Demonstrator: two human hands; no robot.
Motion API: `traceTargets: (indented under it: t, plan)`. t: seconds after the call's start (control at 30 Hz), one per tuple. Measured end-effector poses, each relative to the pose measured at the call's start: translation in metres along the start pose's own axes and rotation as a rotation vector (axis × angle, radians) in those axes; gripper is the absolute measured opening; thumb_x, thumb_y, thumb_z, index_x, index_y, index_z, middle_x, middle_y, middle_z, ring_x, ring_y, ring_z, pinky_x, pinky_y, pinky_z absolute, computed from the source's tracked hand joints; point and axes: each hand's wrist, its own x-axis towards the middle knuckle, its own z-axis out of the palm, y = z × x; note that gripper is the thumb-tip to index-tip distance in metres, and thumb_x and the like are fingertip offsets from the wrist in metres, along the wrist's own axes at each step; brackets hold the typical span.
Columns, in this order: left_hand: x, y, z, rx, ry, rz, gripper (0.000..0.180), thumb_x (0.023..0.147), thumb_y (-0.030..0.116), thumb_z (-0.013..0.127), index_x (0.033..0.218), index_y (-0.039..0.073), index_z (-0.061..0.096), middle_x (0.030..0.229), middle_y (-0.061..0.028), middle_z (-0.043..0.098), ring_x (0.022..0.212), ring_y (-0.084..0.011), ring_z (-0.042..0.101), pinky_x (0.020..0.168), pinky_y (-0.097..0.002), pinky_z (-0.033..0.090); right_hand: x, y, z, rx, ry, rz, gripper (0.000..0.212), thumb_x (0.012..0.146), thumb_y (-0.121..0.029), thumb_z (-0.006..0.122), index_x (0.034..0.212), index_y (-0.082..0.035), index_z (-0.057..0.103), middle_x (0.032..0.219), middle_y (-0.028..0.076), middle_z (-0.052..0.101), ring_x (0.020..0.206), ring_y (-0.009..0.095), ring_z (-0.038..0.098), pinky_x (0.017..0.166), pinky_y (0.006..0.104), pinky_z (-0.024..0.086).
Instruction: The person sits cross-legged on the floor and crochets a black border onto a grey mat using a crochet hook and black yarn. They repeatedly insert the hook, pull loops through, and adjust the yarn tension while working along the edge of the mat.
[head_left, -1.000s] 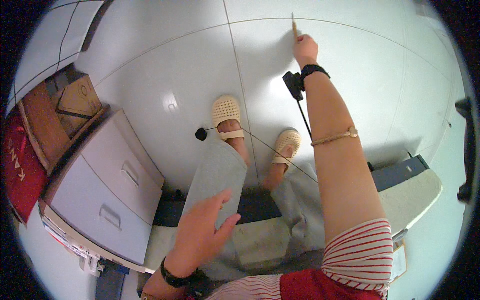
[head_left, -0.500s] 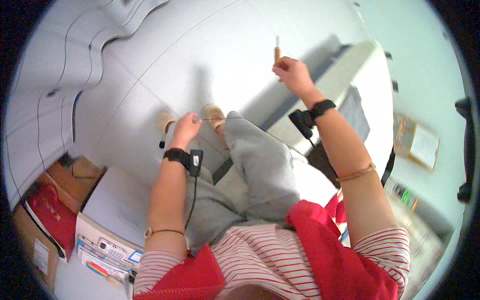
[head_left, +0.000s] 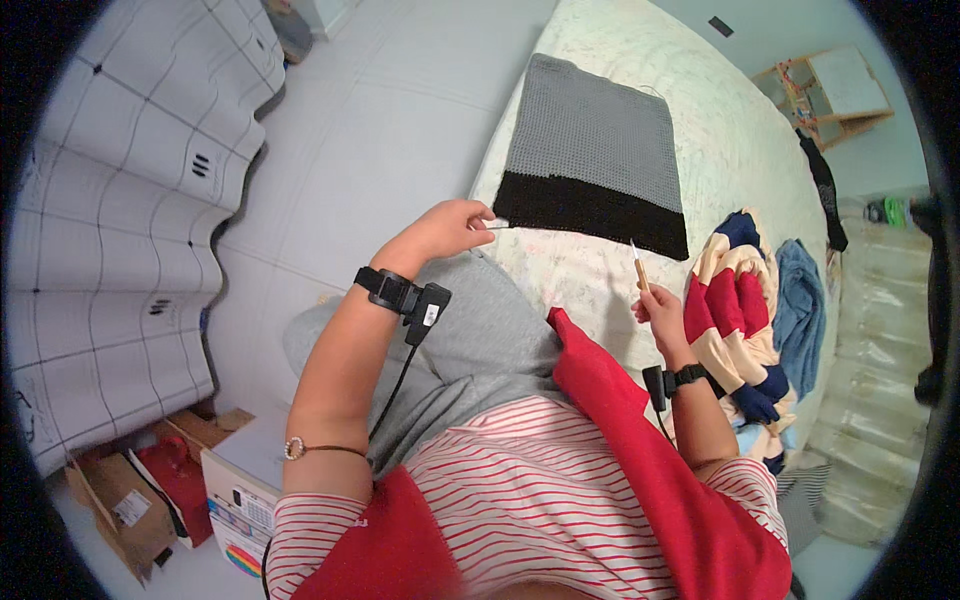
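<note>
Under the knitted cloth: pale bed, cloth lying flat on it, grey with a black band
Left hand: fingertips pinched together on what looks like a thread, just off the cloth's left corner
Right hand: clamped round a tan-handled hook, tip right by the cloth's black edge, can't tell if touching
Just changed: cloth's come into view with the hook beside it, so I'd say they're in working reach
Clothes heap: right of the cloth, kinda crowding the right arm
Curtain: well left of the cloth, not in the way
</note>
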Motion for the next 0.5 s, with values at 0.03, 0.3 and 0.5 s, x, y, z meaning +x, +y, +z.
traceTargets:
  t: [0.03, 0.3, 0.5]
  plan:
    - [0.009, 0.000, 0.000, 0.012, 0.018, -0.042, 0.030, 0.082, 0.016, 0.066, 0.108, 0.000, 0.063, 0.091, -0.0115, 0.068, 0.083, -0.0192, 0.064, 0.076, -0.0314, 0.051, -0.001, 0.013, 0.000, 0.036, 0.009, 0.007, 0.024, 0.093, -0.016, 0.054, 0.107, 0.003, 0.061, 0.072, 0.005, 0.062, 0.060, 0.009, 0.055, 0.055, 0.0230, 0.045]
    - [0.056, -0.037, 0.058, 0.198, 0.149, -0.203, 0.050, 0.073, 0.021, 0.073, 0.115, 0.001, 0.055, 0.106, -0.0195, 0.063, 0.096, -0.0342, 0.061, 0.083, -0.0390, 0.050, 0.027, 0.007, 0.045, 0.223, -0.093, -0.124, 0.025, 0.092, -0.013, 0.057, 0.112, 0.002, 0.061, 0.076, 0.003, 0.062, 0.063, 0.008, 0.055, 0.057, 0.0233, 0.046]
    - [0.097, -0.057, 0.061, 0.092, 0.120, -0.367, 0.049, 0.079, 0.026, 0.068, 0.115, -0.003, 0.053, 0.107, -0.0252, 0.061, 0.102, -0.0388, 0.059, 0.087, -0.0433, 0.047, 0.033, -0.019, 0.044, -0.142, 0.119, -0.230, 0.017, 0.083, -0.007, 0.067, 0.099, 0.000, 0.065, 0.076, 0.003, 0.064, 0.062, 0.007, 0.055, 0.058, 0.0230, 0.045]
